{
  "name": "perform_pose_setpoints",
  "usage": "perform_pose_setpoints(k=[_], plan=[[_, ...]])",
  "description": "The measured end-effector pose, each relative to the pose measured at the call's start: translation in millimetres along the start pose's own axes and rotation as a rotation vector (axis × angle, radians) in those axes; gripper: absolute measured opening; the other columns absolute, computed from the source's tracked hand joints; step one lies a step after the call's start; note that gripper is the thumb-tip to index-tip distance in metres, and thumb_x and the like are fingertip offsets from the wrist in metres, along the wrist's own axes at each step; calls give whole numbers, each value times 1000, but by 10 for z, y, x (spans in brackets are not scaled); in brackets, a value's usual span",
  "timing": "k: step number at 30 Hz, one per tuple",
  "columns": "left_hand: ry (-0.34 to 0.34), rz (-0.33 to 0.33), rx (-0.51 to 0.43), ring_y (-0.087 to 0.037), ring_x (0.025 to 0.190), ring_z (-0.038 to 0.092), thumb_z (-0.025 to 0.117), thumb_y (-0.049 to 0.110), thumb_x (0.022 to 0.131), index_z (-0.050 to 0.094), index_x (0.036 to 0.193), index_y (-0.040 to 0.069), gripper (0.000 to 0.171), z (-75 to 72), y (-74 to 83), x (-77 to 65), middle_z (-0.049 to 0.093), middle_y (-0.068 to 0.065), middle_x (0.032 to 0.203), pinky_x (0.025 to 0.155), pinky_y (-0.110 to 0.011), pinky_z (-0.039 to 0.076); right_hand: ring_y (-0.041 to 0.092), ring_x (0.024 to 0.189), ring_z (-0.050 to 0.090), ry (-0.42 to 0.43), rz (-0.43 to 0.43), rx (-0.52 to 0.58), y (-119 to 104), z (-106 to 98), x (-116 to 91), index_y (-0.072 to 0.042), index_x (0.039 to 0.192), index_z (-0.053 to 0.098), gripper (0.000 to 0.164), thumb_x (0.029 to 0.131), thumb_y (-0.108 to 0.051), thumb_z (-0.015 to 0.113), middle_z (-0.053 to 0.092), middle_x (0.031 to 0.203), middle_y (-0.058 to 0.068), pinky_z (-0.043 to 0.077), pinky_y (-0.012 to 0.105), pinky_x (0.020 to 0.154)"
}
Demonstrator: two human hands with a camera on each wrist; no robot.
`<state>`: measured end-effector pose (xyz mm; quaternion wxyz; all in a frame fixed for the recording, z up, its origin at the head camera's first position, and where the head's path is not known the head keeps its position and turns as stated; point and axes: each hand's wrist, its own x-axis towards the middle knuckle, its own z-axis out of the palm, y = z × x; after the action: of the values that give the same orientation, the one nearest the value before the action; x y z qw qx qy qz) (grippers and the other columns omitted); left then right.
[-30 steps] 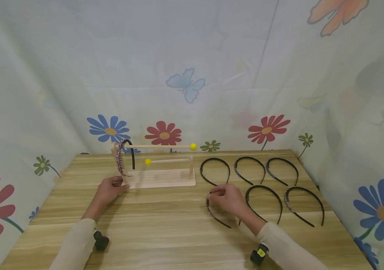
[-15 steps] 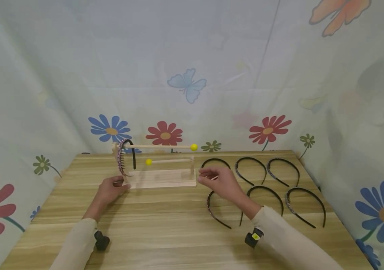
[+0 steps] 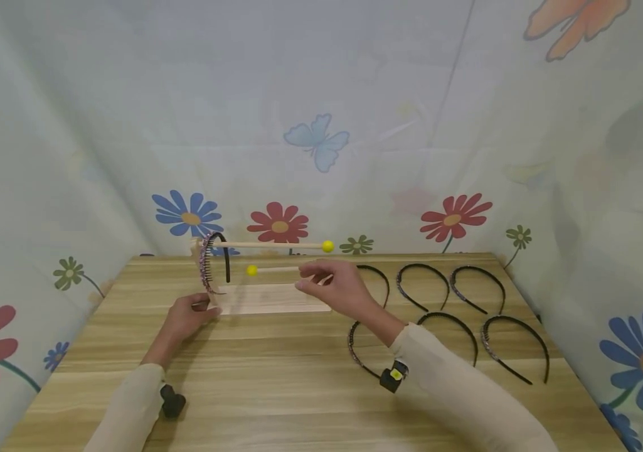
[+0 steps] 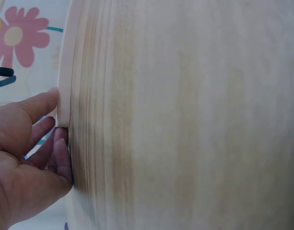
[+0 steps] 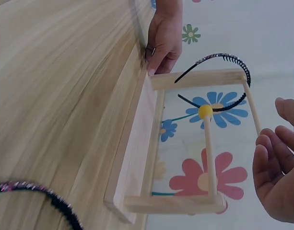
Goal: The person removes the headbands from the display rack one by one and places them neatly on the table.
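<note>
In the head view a pale wooden headband rack (image 3: 276,300) stands on the table, with two rods tipped by yellow balls. One black headband with pink beading (image 3: 205,263) hangs on the upper rod's left end. My left hand (image 3: 185,319) grips the left front corner of the rack's base, thumb on the front edge. Held up before the rack's right part is my right hand (image 3: 337,287), fingers loosely bent, nothing between them. The right wrist view has the right hand (image 5: 281,163) beside the upper rod (image 5: 251,105), whose ball end is hidden there.
Several black headbands lie on the table to the right, among them one nearest the right forearm (image 3: 350,342) and one at the far right (image 3: 515,319). A floral curtain (image 3: 321,201) backs the wooden table (image 3: 265,389).
My right hand has left the nearest headband on the table, which stays in place, and has moved left and up to the rack. The left hand keeps its hold on the base.
</note>
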<state>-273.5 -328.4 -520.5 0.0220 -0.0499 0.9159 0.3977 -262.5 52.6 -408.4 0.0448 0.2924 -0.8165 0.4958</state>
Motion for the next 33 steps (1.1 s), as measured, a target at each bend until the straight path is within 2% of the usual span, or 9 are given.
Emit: perform_pose_setpoints(k=[7,15,24,33], plan=[[2,5,1,-46,124,59,72,29,97,53,141,-11,63,-3,-4,15,58,-33,137,99,-54,53,5,88,69,-17,-31,34,-143,262,218,-17,122,76,34,92,-33,79,75,115,-5,59,25,76],[10,0,-16,-44,123,61,73,28,96,54,141,-9,61,-13,21,5,60,-31,136,99,-52,54,4,89,67,-44,7,92,-267,605,410,-16,127,74,43,91,-38,79,74,120,-1,59,23,73],[14,36,-23,-43,124,62,73,27,97,56,140,-9,59,-20,7,-14,60,-30,137,99,-52,54,1,89,67,-53,43,174,-359,972,613,-16,127,73,44,91,-39,79,77,115,3,57,21,77],[11,63,-22,-44,124,61,74,31,96,57,139,-8,60,-19,-23,1,59,-29,137,99,-54,54,-1,90,66,-50,79,185,-406,1293,763,-14,125,74,44,90,-41,79,76,110,-3,56,18,78]])
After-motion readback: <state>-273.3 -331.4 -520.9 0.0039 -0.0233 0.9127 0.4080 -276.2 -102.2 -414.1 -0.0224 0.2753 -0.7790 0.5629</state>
